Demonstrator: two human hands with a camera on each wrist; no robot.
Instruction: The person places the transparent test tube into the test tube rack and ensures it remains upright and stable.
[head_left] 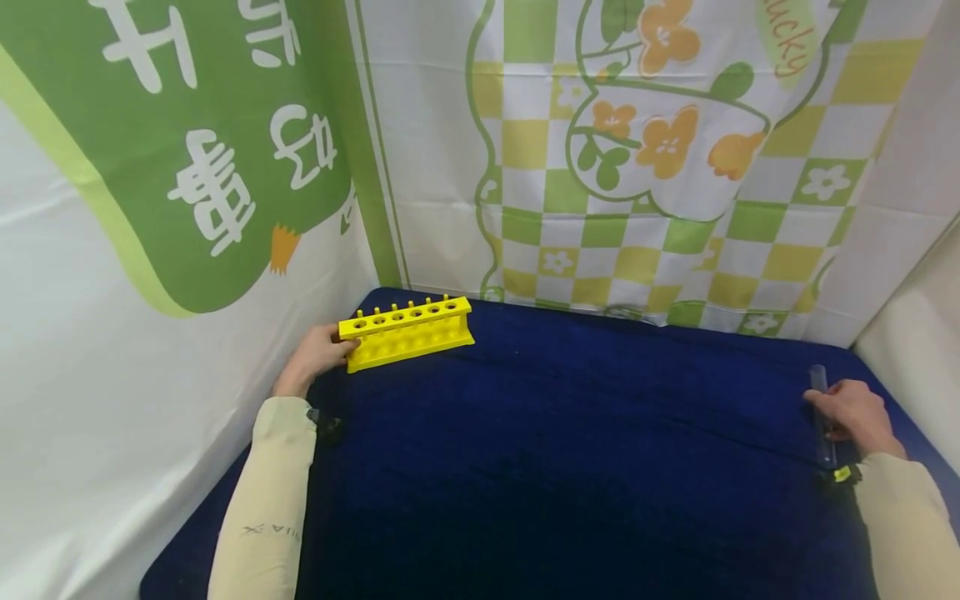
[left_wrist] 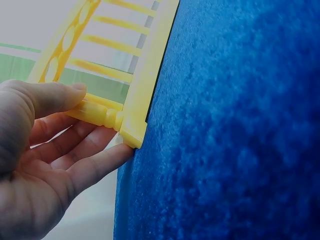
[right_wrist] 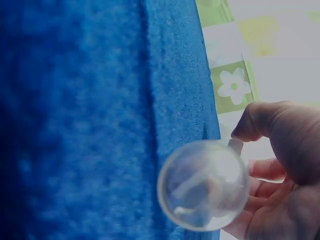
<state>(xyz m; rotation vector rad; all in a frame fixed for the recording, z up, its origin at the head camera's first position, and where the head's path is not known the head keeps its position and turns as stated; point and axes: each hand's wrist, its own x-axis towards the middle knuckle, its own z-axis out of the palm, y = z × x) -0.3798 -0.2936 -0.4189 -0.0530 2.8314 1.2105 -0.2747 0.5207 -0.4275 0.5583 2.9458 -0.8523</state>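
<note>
A yellow test tube rack (head_left: 412, 353) sits at the far left of the blue cloth, with a row of holes and short pegs along its top. My left hand (head_left: 318, 354) grips its left end. In the left wrist view, the thumb and fingers of that hand (left_wrist: 55, 165) hold the rack's end post (left_wrist: 95, 114), and one fingertip touches the base corner. Over at the right, my right hand (head_left: 855, 412) pinches a clear test tube (head_left: 819, 383). One round end of the tube (right_wrist: 200, 185) faces the right wrist camera; the fingers are partly behind it.
Dark blue cloth (head_left: 555, 433) covers the table. A white and green printed curtain (head_left: 240, 333) hangs along the left side, and a checked, flowered one (head_left: 555, 233) stands behind the far edge. A pale curtain (head_left: 911, 350) borders the right.
</note>
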